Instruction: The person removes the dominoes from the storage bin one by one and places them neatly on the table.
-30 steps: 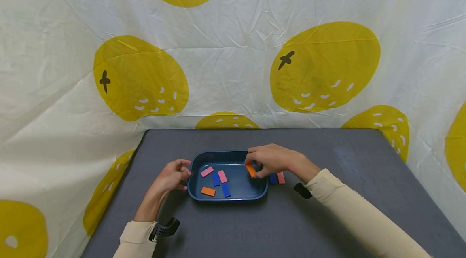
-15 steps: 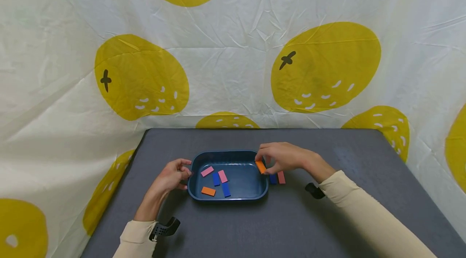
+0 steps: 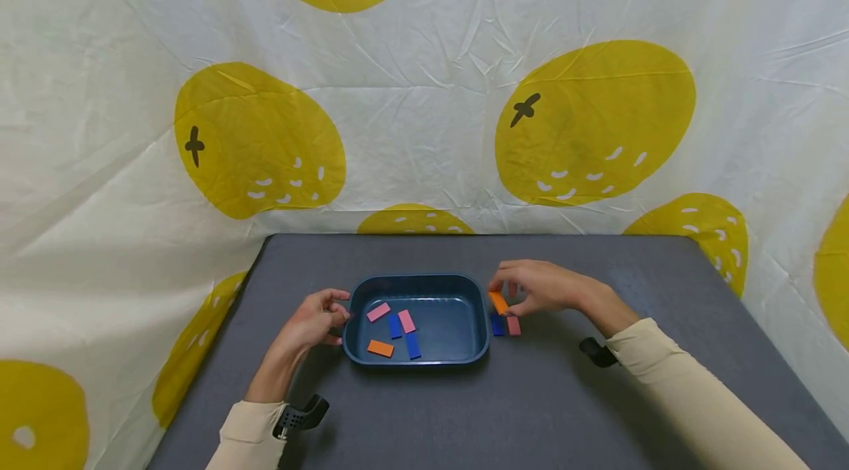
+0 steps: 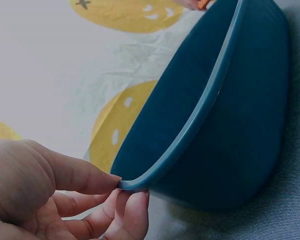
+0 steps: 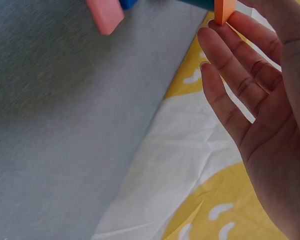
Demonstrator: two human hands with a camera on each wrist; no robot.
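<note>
My right hand (image 3: 545, 286) pinches an orange block (image 3: 499, 303) between thumb and fingers, just beyond the right end of a dark blue tray (image 3: 454, 326). In the right wrist view the end of this orange block (image 5: 223, 11) shows at the fingertips. Below it on the table lie a blue block (image 3: 497, 325) and a pink block (image 3: 514, 326), side by side. At the tray's left end, my left hand (image 3: 313, 320) grips the rim, thumb on top and fingers beneath in the left wrist view. Inside the tray lie an orange block (image 3: 381, 348) and several pink and blue ones.
The grey table (image 3: 431, 415) stretches around the tray. Behind it and along the left side hangs a white cloth (image 3: 418, 138) with large yellow fruit prints. Each wrist carries a dark strapped device.
The right hand has carried the orange block from above the tray's right part to the right, past its rim, to over the two blocks outside. The left hand stays at the rim.
</note>
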